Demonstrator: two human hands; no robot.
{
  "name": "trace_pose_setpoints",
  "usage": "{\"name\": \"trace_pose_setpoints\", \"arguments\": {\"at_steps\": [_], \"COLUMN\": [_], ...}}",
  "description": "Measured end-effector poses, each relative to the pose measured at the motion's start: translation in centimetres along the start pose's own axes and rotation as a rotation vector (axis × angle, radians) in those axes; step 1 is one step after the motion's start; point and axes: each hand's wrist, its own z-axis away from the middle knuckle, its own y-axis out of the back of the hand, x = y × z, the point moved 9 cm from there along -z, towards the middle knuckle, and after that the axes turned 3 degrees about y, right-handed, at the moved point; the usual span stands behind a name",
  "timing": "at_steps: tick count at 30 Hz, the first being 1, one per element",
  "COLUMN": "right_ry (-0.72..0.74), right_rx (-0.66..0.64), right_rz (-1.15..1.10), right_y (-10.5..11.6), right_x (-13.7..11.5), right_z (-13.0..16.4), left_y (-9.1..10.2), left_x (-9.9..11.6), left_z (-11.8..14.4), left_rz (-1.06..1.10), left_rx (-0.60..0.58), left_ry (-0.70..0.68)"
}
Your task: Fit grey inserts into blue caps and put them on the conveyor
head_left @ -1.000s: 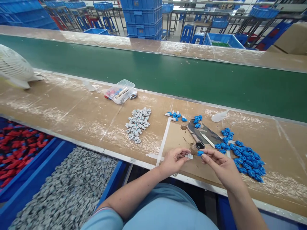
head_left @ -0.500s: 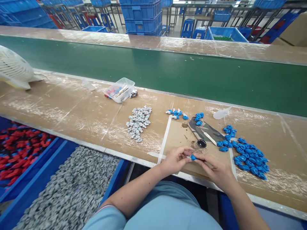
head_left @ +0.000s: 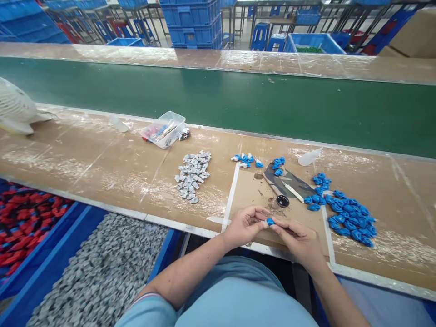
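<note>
Blue piece (head_left: 270, 221), small and smooth, meets a pale piece (head_left: 264, 221) over the worktop (head_left: 250, 195): left hand (head_left: 245, 225) pinching the pale one, right hand (head_left: 301, 240) the blue. Leftmost, one crate (head_left: 47, 240) holds red pieces (head_left: 27, 231), the next crate (head_left: 54, 260) grey; a clear box (head_left: 179, 117), mixed bits; a pot (head_left: 282, 207), something black.

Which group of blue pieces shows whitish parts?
The small group beyond the left tape strip, left of the camouflage cloth. Its pieces show whitish parts; the cluster at the cloth's far edge and the big pile at right look all blue.
</note>
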Motion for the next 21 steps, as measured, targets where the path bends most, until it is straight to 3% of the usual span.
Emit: {"name": "trace_pose_setpoints", "arguments": {"at_steps": [4,6,11,13,17,21], "right_ry": [0.055,0.074,-0.046,-0.024,0.078,0.185], "right_rx": [-0.053,-0.063,0.322,0.333,0.248,0.151], "right_rz": [0.022,0.084,0.482,0.640,0.733,0.695], "right_y": [0.0,1.3,10.3,11.7,10.7,8.7], "right_x": [-0.3,0.0,3.1,3.9,4.4,3.9], "right_z": [0.2,0.3,0.6,0.2,-1.4,-2.3], "left_y": [0.2,0.9,5.5,7.3,9.7,10.5], "left_x": [-0.1,0.1,2.6,4.3,6.7,7.2], "left_z": [0.1,0.1,-1.2,-2.4,-6.0,-8.7], "left_rz": [-0.053,-0.097,-0.357,-0.476,-0.573,-0.466], "left_rx": [0.025,0.050,0.256,0.329,0.443,0.492], "left_ry": [0.017,0.025,-0.040,-0.100,-0.173,-0.180]}}
